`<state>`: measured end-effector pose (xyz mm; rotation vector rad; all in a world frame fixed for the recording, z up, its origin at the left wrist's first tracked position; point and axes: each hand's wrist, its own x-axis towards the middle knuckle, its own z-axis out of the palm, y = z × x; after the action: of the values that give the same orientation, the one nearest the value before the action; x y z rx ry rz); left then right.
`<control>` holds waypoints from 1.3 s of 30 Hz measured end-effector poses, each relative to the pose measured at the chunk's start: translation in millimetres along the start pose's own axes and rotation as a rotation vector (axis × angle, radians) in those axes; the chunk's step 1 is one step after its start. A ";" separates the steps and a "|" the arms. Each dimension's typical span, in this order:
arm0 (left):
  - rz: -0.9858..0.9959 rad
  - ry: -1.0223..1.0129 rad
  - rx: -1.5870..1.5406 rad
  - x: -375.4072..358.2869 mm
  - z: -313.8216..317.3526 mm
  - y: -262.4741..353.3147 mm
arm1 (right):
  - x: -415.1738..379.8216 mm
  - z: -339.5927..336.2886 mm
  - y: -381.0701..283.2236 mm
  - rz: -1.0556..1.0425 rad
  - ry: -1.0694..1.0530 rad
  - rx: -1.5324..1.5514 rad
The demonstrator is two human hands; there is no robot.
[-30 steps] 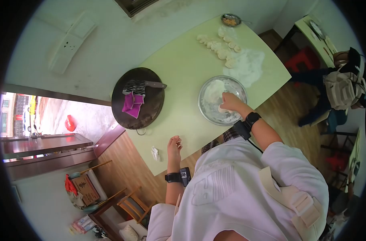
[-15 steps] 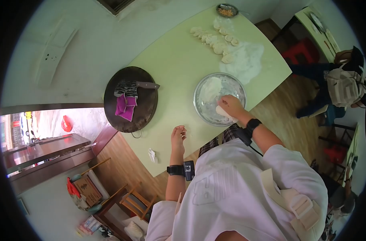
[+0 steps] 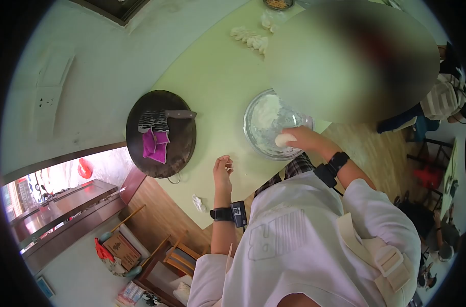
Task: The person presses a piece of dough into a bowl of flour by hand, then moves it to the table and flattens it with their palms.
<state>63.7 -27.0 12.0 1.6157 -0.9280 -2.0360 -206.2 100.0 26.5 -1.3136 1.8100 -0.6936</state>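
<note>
My right hand (image 3: 307,139) is closed around a pale lump of dough (image 3: 285,139) over the near right side of a metal bowl (image 3: 249,134). White flour (image 3: 267,111) coats the inside of that bowl. Left of the bowl, my left hand (image 3: 223,168) hovers over the pale green table (image 3: 217,77) with loosely curled fingers, slightly apart, and nothing visible in them. Flour marks its fingertips.
A round dark board (image 3: 184,146) on the left carries a cleaver (image 3: 179,114) and a purple cloth (image 3: 156,146). Dumplings (image 3: 249,38) lie towards the back, near a bowl of filling (image 3: 278,3). A crumpled white scrap (image 3: 198,203) lies near the front edge. A large blur hides the upper right.
My right hand has turned and shifted slightly right, bringing the dough lump into clearer view. My left hand stays nearly in place. The view has tilted, and a blur covers the back right.
</note>
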 end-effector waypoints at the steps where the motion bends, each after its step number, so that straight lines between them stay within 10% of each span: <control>1: -0.004 -0.004 0.002 1.2 0.7 1.5 | 6.3 -13.4 -9.5 0.059 -0.202 -0.074; 3: -0.002 -0.013 0.008 3.2 4.8 5.9 | 18.3 -15.3 -22.8 0.122 -0.400 -0.149; 5: 0.002 -0.028 0.017 5.5 10.3 6.9 | 32.7 -6.8 -36.2 0.420 -0.164 -0.342; 20: 0.011 0.031 0.022 12.8 24.6 3.4 | 45.0 80.8 -13.2 0.173 0.773 -0.495; 39: 0.145 0.185 0.077 6.0 15.5 36.0 | 47.0 75.9 1.4 0.153 0.661 -0.537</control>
<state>43.5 -52.5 34.7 1.6908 -1.0337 -1.7414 -151.2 57.0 -29.0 -1.3424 2.7457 -0.6215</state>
